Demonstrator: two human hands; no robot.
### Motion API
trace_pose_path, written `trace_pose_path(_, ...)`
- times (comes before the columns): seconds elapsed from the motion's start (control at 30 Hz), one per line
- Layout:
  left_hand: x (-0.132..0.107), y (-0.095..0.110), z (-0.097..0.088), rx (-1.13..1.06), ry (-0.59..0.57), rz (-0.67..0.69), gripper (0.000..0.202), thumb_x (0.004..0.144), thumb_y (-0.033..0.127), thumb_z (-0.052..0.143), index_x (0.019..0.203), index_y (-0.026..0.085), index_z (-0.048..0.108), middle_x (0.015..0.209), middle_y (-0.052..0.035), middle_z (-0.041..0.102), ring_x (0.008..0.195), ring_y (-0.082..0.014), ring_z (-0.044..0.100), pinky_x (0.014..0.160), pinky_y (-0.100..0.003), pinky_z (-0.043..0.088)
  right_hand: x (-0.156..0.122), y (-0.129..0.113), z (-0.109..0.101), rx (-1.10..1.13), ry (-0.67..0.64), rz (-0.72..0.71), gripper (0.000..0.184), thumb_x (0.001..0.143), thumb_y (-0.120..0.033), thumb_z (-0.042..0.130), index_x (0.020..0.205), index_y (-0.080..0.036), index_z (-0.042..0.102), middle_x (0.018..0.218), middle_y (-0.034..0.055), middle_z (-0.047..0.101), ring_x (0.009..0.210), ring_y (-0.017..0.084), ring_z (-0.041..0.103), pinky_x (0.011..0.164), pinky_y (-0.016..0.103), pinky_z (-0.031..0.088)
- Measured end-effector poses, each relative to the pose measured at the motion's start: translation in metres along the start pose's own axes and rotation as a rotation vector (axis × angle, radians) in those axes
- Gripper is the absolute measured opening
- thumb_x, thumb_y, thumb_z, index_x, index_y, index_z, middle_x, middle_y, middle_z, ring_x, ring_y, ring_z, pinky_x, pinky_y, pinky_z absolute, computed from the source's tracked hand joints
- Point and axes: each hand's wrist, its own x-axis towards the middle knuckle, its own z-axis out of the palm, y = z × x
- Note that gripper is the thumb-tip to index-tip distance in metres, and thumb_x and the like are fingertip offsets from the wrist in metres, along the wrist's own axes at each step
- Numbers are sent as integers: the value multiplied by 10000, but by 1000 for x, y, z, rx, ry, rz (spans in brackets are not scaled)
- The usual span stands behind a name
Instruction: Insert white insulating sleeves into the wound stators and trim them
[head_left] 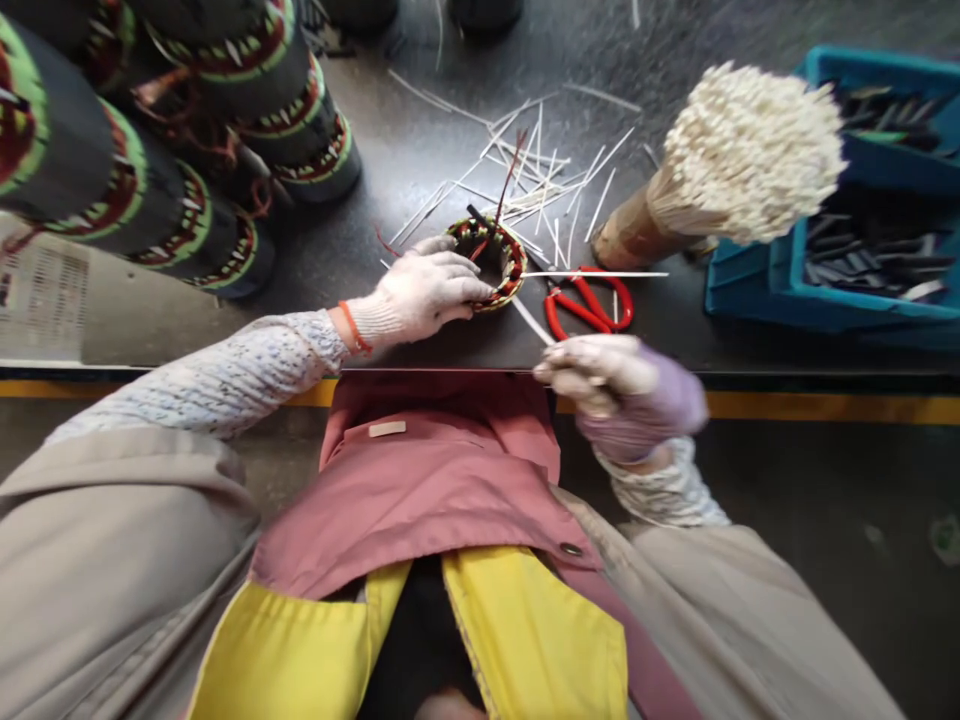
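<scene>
A small round stator (491,262) with red, green and copper windings stands on the dark workbench (352,240). My left hand (424,290), in a white knit glove, rests curled round its near-left side and holds it. My right hand (615,385), gloved too, hovers at the bench's front edge with the fingers pinched on a thin white strip (531,322) that slants up toward the stator. Another long white strip (596,274) lies across the bench just right of the stator.
Red-handled scissors (589,305) lie right of the stator. Several loose white strips (525,170) are scattered behind it. A bundle of white sticks (739,150) leans at right, next to a blue bin (840,270) of dark parts. Wound stators (187,130) are stacked at left.
</scene>
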Motion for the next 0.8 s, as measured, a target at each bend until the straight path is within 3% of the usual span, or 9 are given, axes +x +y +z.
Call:
trace_pose_path(0.07, 3, 6, 0, 3, 2, -19, 332, 948, 301, 574, 1261, 265, 680, 1308, -60, 697, 1302, -226, 588, 1226, -511, 308, -19, 3, 26, 66, 14, -103, 128, 939, -336, 662, 1013, -273, 746, 1028, 17, 784, 850, 168, 778, 752, 308, 675)
trace_pose_path(0.2, 5, 11, 0, 82, -6, -35, 403, 937, 275, 608, 1334, 210, 621, 1331, -95, 677, 1297, -248, 596, 1228, -535, 308, -41, 10, 42, 161, -26, -297, 311, 930, -97, 628, 1164, -282, 714, 1181, 40, 758, 1091, 174, 737, 905, 304, 655)
trace_pose_path(0.3, 5, 8, 5, 157, -2, 4, 496, 949, 270, 615, 1431, 190, 531, 1348, -128, 669, 1311, -259, 592, 1218, -546, 326, -50, 11, 40, 250, -80, -233, 358, 920, -64, 631, 1203, -272, 701, 1201, 53, 749, 1133, 170, 719, 964, 308, 634)
trace_pose_path(0.37, 4, 5, 7, 185, -2, 70, 447, 978, 259, 578, 1422, 227, 540, 1332, -106, 686, 1311, -249, 594, 1216, -555, 326, -54, 11, 41, 276, -101, -167, 374, 917, -57, 632, 1213, -278, 695, 1216, 52, 742, 1124, 165, 722, 965, 307, 634)
trace_pose_path(0.5, 5, -2, 6, 155, 20, 187, 335, 1022, 252, 498, 1328, 274, 633, 1291, -60, 715, 1202, -232, 668, 1172, -567, 378, -54, 12, 49, 308, -114, -142, 374, 915, -67, 643, 1211, -289, 694, 1218, 45, 741, 1123, 165, 722, 968, 311, 634)
trace_pose_path(0.67, 5, -6, 3, -11, 103, 184, 234, 980, 300, 583, 1085, 170, 748, 1134, -78, 772, 1091, -219, 722, 1154, -502, 431, -46, 12, 54, 322, -94, -156, 361, 910, -80, 655, 1195, -295, 706, 1211, 35, 745, 1115, 163, 725, 980, 306, 626)
trace_pose_path(0.8, 5, -3, 1, 10, 94, 181, 203, 964, 283, 595, 1038, 167, 744, 1103, -77, 778, 1068, -217, 724, 1192, -518, 393, -50, 4, 47, 322, -79, -121, 359, 912, -89, 649, 1201, -293, 709, 1204, 37, 749, 1103, 175, 731, 959, 312, 633)
